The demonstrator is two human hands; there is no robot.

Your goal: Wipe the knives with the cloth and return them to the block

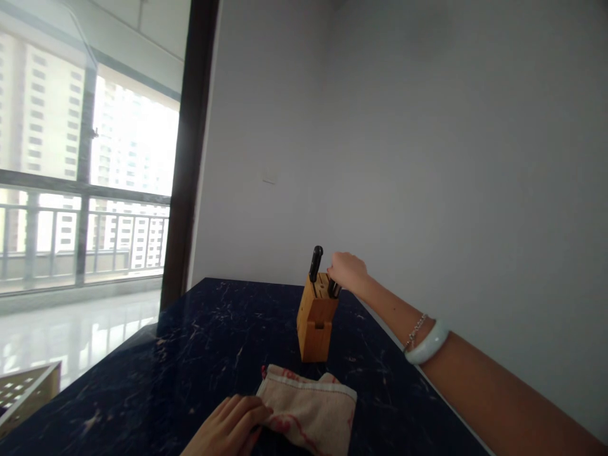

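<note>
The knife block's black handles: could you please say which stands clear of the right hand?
The leftmost black handle, rising alone from the knife block; handle parts at right sit just below the right hand.

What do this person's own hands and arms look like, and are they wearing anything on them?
Both the left hand and the right hand are gloveless. The right forearm shows no sleeve; it wears a smooth, pale, glossy bangle and a thin, silvery chain bracelet.

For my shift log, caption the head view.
Right hand at a wooden knife block, left hand touching a patterned cloth on the dark table.
</note>
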